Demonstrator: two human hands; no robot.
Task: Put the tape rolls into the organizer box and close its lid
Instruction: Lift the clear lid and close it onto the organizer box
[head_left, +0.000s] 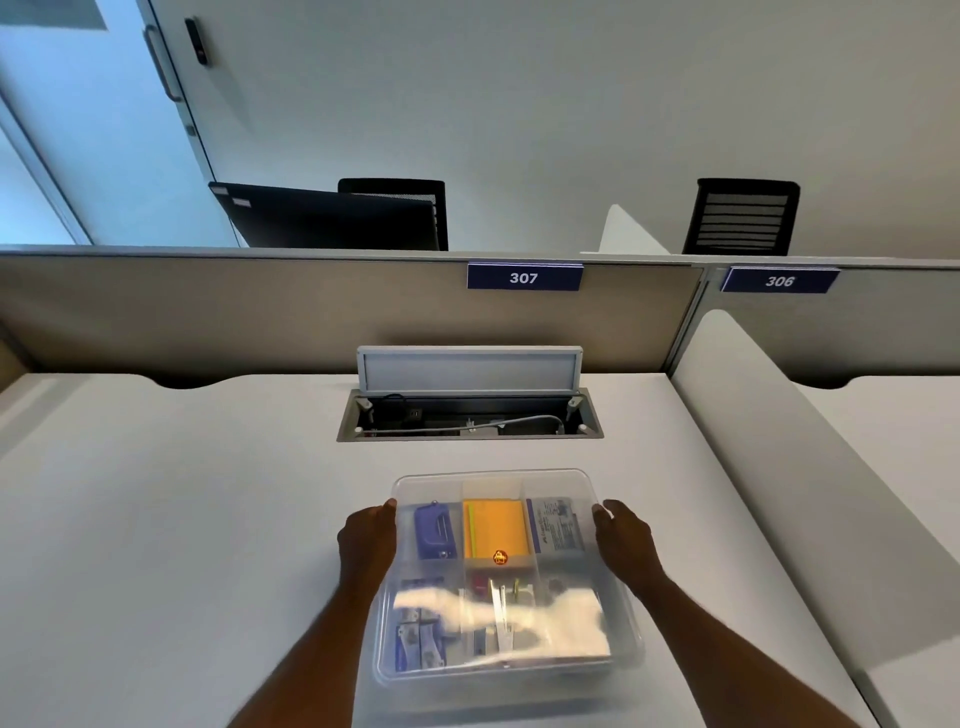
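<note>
Head view: showed clear plastic organizer box (498, 582) centred on white desk (208, 519), lid seemingly on, glare hiding near compartments. Left hand (368, 540) and right hand (623, 535) pressed flat against opposite side walls, fingers extended, clamping box between them. Judged light, stiff, slick-walled; best held low at both sides. No tape rolls distinguishable. Read "307" (523, 277) and "306" (779, 281) on partition placards.
</note>
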